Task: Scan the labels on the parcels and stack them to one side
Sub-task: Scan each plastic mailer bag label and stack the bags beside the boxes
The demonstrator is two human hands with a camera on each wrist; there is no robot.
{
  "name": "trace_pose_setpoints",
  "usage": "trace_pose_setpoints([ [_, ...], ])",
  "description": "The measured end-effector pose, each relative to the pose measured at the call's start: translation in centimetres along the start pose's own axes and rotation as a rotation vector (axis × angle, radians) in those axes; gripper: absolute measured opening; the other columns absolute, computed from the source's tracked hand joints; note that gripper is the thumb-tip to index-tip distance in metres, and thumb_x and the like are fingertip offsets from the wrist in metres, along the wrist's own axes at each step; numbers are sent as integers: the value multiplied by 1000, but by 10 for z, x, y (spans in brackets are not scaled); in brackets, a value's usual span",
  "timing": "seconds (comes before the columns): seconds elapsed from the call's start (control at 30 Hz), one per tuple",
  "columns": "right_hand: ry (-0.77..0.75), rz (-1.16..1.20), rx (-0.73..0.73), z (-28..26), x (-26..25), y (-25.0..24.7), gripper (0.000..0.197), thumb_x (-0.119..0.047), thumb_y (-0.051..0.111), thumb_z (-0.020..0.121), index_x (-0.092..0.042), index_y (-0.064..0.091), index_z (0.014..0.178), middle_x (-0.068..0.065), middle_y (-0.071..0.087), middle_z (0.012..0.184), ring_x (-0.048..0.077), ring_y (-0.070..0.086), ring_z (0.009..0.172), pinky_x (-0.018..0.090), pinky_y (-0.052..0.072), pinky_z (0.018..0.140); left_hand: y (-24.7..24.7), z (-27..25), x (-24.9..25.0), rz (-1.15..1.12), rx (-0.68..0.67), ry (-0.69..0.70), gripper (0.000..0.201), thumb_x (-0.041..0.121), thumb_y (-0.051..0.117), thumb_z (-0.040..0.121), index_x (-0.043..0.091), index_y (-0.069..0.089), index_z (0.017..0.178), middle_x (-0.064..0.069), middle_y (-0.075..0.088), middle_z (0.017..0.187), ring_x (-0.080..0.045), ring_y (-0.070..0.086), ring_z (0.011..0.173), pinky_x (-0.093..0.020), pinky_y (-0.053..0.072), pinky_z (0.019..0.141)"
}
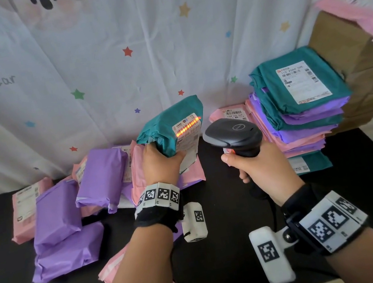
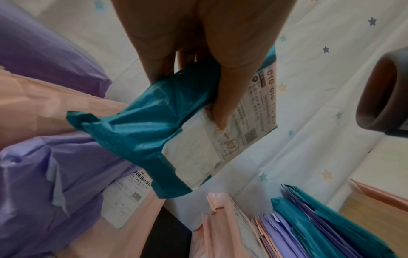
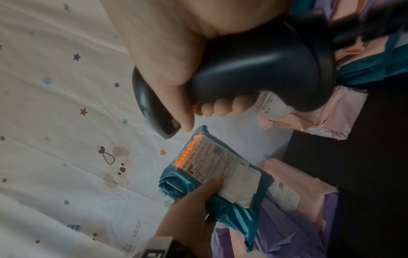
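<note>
My left hand [image 1: 160, 161] grips a teal parcel [image 1: 169, 125] and holds it tilted up above the table, thumb pressed on its white label [image 2: 249, 111]. An orange scan line [image 1: 188, 127] runs across the barcode at the label's top edge. My right hand [image 1: 257, 166] grips the handle of a black barcode scanner [image 1: 233, 133], whose head points left at the label from a short distance. In the right wrist view the teal parcel [image 3: 223, 206] lies below the scanner [image 3: 260, 66], the orange line [image 3: 188, 151] on its label.
A tall stack of teal, purple and pink parcels [image 1: 299, 106] stands at the right on the black table [image 1: 224, 247]. Loose purple parcels [image 1: 62, 218] and pink parcels [image 1: 25, 209] lie at the left. A star-printed curtain [image 1: 139, 49] hangs behind. Cardboard boxes [image 1: 368, 74] stand far right.
</note>
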State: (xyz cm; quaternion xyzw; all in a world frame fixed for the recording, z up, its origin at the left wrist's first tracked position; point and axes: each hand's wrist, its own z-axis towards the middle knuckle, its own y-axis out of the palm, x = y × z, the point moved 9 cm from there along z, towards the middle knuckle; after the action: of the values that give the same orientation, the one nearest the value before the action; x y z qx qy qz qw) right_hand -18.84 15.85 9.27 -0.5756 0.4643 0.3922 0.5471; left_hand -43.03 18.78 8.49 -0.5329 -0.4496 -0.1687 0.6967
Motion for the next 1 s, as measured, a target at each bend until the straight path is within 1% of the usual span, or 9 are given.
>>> trace_pose_setpoints([
  [0.27,-15,-3,-11,-2,-1,-1,16,-23,75,85,-11,68,77,-7,57,45,2,53,41,12,43,44,0,3,-8,-57,-3,-30,57,16,75,76,13,50,128,-2,61,125,-19,59,114,-24,47,85],
  [0.57,-47,24,-16,0,0,-1,14,-22,76,82,-10,69,82,-6,60,50,3,55,44,15,47,47,-4,11,-19,-24,44,-24,53,20,78,72,15,52,119,0,62,114,-18,60,101,-25,43,76],
  [0.67,-56,105,18,5,0,-9,15,-21,77,82,-13,72,94,-1,70,67,6,64,56,23,53,54,2,9,-8,59,-37,79,56,18,76,71,14,54,122,0,56,109,-20,57,104,-25,44,83],
  [0.7,-73,113,31,7,-1,-13,15,-22,78,81,-17,73,94,-1,73,73,7,67,61,23,55,58,4,6,-1,112,-57,140,58,17,77,71,11,55,124,-3,55,111,-18,52,102,-19,38,85],
  [0.77,-122,87,37,11,-5,-19,11,-26,80,80,-23,74,89,-4,75,81,3,68,71,15,53,66,8,-3,17,227,-96,287,57,17,77,70,8,57,122,-6,57,113,-12,43,95,-10,26,79],
  [0.8,-139,83,29,12,-5,-21,8,-27,80,80,-25,74,85,-6,75,82,1,68,74,10,50,65,12,-9,25,255,-129,353,55,16,77,69,8,59,120,-6,58,114,-13,44,96,-12,27,79],
  [0.87,-141,112,5,14,-3,-21,7,-28,81,79,-30,74,83,-11,76,84,-5,67,79,6,47,66,21,-20,38,256,-216,438,55,15,76,69,9,59,121,-6,60,118,-22,53,105,-23,38,92],
  [0.93,-117,172,-13,16,2,-20,13,-28,81,80,-35,75,89,-18,76,93,-5,67,92,13,48,78,30,-30,49,266,-287,503,58,16,76,68,13,58,122,-5,60,120,-24,55,111,-36,42,98],
  [1.0,-85,241,-30,18,8,-19,17,-27,80,81,-36,75,94,-16,76,100,0,68,100,24,49,87,35,-38,59,257,-325,565,54,18,76,67,14,58,118,-4,61,115,-23,55,109,-39,43,95],
])
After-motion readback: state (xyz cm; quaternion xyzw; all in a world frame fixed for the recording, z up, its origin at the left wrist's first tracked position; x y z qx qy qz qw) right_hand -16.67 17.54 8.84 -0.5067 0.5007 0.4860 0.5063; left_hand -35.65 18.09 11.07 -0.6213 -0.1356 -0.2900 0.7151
